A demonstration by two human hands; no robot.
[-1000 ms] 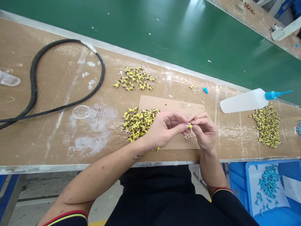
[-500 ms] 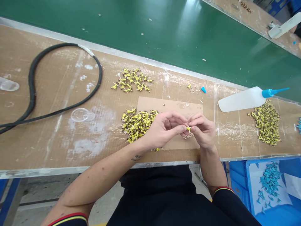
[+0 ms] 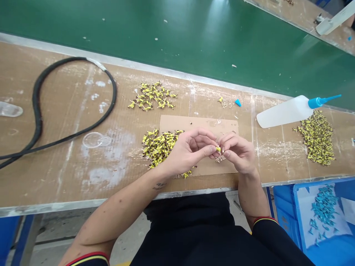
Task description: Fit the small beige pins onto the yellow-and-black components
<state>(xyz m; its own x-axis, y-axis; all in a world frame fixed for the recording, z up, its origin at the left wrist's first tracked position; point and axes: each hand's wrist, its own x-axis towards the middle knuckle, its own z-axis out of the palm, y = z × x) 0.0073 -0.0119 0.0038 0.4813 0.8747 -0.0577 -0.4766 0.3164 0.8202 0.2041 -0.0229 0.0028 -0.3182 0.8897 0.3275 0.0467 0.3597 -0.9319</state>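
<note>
Over the cardboard sheet (image 3: 194, 123), my left hand (image 3: 191, 149) pinches a small yellow figure (image 3: 218, 149) between thumb and forefinger. My right hand (image 3: 238, 152) is closed in a pinch just beside it, fingertips a small gap from the figure; whatever it holds is too small to make out. Beneath the hands, tiny pale pieces (image 3: 220, 159) lie on the sheet. A heap of yellow-and-brown figures (image 3: 158, 147) sits left of my left hand and is partly covered by it.
A looser group of figures (image 3: 152, 96) lies farther back. To the right are a white squeeze bottle (image 3: 284, 112) with a blue nozzle, another figure pile (image 3: 318, 142), and a blue bin (image 3: 302, 229) holding blue pieces. A blue cap (image 3: 237, 102) and black hose (image 3: 36, 96) also lie on the table.
My fingertips have drawn slightly apart, with the yellow figure staying in my left hand. The whole view has turned and shifted a little.
</note>
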